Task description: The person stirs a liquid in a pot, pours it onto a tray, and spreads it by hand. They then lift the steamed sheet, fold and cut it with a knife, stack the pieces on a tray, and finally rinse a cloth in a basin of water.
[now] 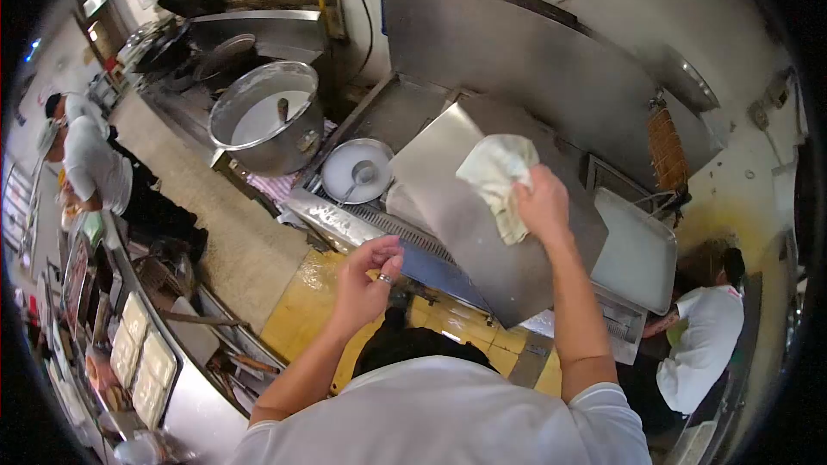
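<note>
My right hand (544,205) grips a crumpled pale cloth (498,174), which lies against a large smooth metal sheet (439,215). The sheet is tilted over the front of the metal counter. To the left, my left hand (366,280) hovers in the air with its fingers loosely bent and a ring on one of them. Nothing shows in it, and it is apart from the sheet. Left of the sheet sits a round pan (343,158) of whitish liquid with a ladle (363,174) in it.
A big metal pot (297,142) of white liquid stands at back left. A shallow tray (636,250) lies at right, near a crouching person (706,336). People in white shirts (95,159) stand far left. Behind me on the left, a counter bears a tray (158,370).
</note>
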Motion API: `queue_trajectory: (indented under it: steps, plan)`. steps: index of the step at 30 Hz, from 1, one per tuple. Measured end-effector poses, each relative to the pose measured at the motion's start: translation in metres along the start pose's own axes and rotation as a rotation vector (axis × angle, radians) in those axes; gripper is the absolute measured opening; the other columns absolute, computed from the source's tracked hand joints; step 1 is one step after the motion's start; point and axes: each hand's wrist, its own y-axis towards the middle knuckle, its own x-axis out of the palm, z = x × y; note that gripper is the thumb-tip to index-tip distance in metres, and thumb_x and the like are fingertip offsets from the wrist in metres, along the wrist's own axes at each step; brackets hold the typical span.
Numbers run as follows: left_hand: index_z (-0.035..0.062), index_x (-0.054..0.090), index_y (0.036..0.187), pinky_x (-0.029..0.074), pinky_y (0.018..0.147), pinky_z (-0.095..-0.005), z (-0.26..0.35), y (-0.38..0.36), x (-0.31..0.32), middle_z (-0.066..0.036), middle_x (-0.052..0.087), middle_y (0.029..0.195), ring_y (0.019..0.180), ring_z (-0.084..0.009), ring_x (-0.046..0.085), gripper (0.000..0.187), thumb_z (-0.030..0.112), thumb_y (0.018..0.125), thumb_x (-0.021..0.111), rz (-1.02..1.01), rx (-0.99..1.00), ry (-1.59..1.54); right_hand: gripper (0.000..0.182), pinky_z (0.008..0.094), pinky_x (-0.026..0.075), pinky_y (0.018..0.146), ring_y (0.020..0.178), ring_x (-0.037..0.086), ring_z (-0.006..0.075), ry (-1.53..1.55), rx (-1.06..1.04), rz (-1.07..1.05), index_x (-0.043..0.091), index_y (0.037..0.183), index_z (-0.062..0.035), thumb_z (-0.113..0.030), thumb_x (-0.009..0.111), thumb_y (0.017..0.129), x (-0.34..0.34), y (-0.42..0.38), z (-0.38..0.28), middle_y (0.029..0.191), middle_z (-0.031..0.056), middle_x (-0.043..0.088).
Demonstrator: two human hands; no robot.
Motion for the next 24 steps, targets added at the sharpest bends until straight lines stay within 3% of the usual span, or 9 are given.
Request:
queue_trajectory:
  steps: [7, 12, 24]
  plan:
    - [0.0006, 0.065, 0.123, 0.055, 0.074, -0.0282, -0.068, 0.08, -0.021, -0.009, 0.074, 0.1, 0.086, -0.0124, 0.069, 0.028, 0.004, 0.096, 0.068, -0.059, -0.142, -0.036, 0.042, 0.0532, 0.05, 0.092, 0.106, 0.063, 0.0491, -0.171, 0.283, 0.082, 0.062, 0.111, 0.0079, -0.027, 0.068, 0.089, 0.029, 0.096, 0.03, 0.11, 0.0315, 0.067]
    - [-0.0001, 0.067, 0.121, 0.054, 0.073, -0.0274, -0.132, 0.116, -0.047, -0.008, 0.074, 0.098, 0.084, -0.0117, 0.068, 0.026, 0.005, 0.095, 0.069, -0.06, -0.209, -0.057, 0.051, 0.0519, 0.05, 0.097, 0.11, 0.063, 0.049, -0.219, 0.442, 0.004, 0.063, 0.119, 0.01, -0.029, 0.067, 0.087, 0.078, 0.165, 0.045, 0.115, 0.0337, 0.066]
    - [-0.0003, 0.068, 0.119, 0.055, 0.075, -0.0283, -0.174, 0.176, -0.079, -0.008, 0.075, 0.097, 0.083, -0.0127, 0.07, 0.024, 0.008, 0.096, 0.069, -0.076, -0.288, 0.029, 0.053, 0.0501, 0.049, 0.1, 0.114, 0.063, 0.0478, -0.17, 0.689, 0.057, 0.065, 0.118, 0.0078, -0.031, 0.069, 0.082, 0.19, 0.223, 0.063, 0.118, 0.0324, 0.067]
